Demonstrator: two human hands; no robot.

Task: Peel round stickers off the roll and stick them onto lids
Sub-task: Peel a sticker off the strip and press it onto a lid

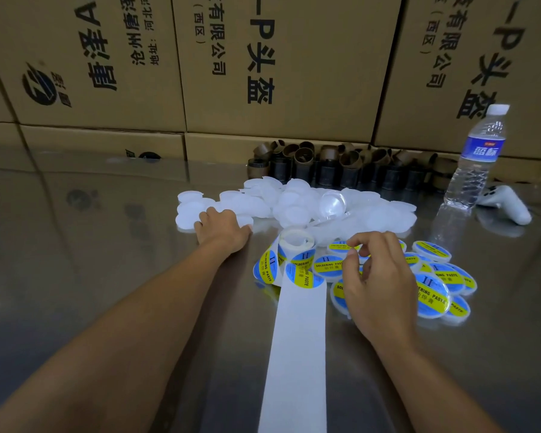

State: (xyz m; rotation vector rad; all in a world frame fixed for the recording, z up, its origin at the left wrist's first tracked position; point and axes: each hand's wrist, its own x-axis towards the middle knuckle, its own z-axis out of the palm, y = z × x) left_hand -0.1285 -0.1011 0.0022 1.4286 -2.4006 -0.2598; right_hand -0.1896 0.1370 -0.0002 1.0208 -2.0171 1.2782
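While roughly a dozen lids (pixel 433 290) already wear their blue-and-yellow "Soldering Paste" stickers at the near right of the steel table (pixel 107 260), a much larger heap of blank white lids (pixel 294 200) waits beyond them, so by the look of it your job is under way and well short of half done. The sticker roll (pixel 295 242) stands on its edge between your two hands, with a few stickers (pixel 303 273) curling off it and a long bare strip of backing paper (pixel 297 354) trailing toward you, evidence of labels already spent. Your left hand (pixel 222 228) lies palm down on the near left edge of the blank heap, fingers bent over a lid; whether they grip it or only rest on it cannot be told. Your right hand (pixel 375 292) hovers over the labelled lids just right of the roll, thumb and forefinger (pixel 355 242) drawn to a narrow gap, the other fingers loosely curled; whether anything sits in that pinch is not clear. Far right stand a water bottle (pixel 478 157) and a white controller (pixel 506 203), with empty cardboard cores (pixel 341 164) lined against stacked cartons (pixel 263 57).
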